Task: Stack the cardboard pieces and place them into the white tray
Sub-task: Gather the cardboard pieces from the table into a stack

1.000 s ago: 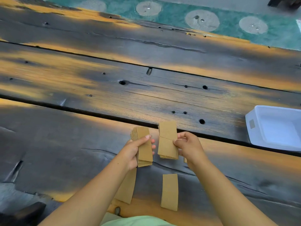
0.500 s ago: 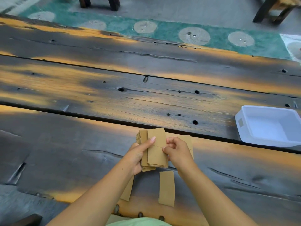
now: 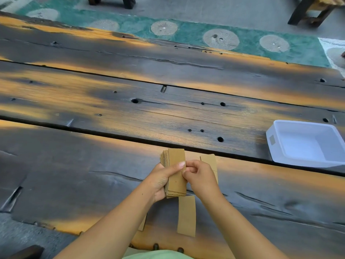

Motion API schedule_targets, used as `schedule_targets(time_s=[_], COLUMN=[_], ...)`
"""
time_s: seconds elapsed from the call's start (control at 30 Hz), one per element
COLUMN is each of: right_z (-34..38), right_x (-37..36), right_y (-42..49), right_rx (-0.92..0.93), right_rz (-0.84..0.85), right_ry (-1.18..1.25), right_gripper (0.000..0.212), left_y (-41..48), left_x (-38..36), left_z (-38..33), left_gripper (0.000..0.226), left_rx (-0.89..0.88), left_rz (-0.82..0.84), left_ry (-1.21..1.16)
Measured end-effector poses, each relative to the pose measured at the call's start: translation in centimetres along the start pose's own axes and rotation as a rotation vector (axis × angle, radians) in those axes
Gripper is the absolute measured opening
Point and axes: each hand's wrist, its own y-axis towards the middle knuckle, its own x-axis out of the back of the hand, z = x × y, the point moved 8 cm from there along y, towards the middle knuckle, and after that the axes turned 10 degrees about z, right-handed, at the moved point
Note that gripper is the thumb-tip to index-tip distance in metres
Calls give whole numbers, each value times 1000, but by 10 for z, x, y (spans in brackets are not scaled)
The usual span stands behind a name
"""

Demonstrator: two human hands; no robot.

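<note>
Dark, weathered wooden planks with orange streaks, knot holes and long cracks make up the tabletop [image 3: 112, 109], and beyond its far edge lies a green floor mat with pale round patches [image 3: 186, 32] on a grey floor, with dark furniture legs at the top of the view. Near the front edge, the left hand [image 3: 162, 179] is closed around a stack of brown rectangular cardboard pieces [image 3: 176, 176], its thumb pressed across the top piece and its fingers wrapped behind; the stack is held upright-tilted just above the wood, with the far ends of the pieces fanned slightly apart. The right hand [image 3: 200, 177] is curled and pinches the right edge of the same stack, thumb and fingertips touching the top piece. Just behind the right hand, another flat brown cardboard piece [image 3: 209, 160] lies on the tabletop, partly hidden by the hand. A single brown cardboard strip [image 3: 186, 215] lies flat just in front of the stack, between the two forearms, and the corner of one more brown piece [image 3: 142, 224] shows from under the left forearm. Well apart to the right, a white rectangular plastic tray [image 3: 276, 146] sits on the middle plank with nothing visible inside it.
</note>
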Motion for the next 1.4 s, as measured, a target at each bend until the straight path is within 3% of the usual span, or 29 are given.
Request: schedule_targets(time_s=[0.1,0.17,0.27,0.4,0.7,0.8,0.97,1.07,1.23,1.4], right_z=[3,3,-12,-38,-99,-113,-129,-133,-140,-137], right_x=[8,13,25,48,98,109,108,105,105,103], right_y=[0,1,9,22,60,68,83,93,103,101], right_rx=[95,140,86,30,-224,-273,-343,-356,-414,-396], right_rz=[-70,-102,-107,-152,-224,-264,-241,-215,-212,-135], right_ry=[-143,-270,-259,-178,-132,-127,-127,-96,-31,-33], right_gripper=[24,26,35,21,31,32,24,26,10,23], left_y=[9,15,24,40,86,98,116,125,127,120], left_x=[-4,-5,-2,8,24,26,21,18,18,17], left_z=[6,12,23,31,53,60,61,58,56,55], left_gripper=[19,33,48,34,26,36,37,25,17,29], left_rx=[23,44,82,92,204,274,299,294,299,296], left_rz=[39,32,-21,-130,-291,-351,-338,-322,-305,-260], left_ry=[-48,-78,-66,-59,-41,28,30,35,16,19])
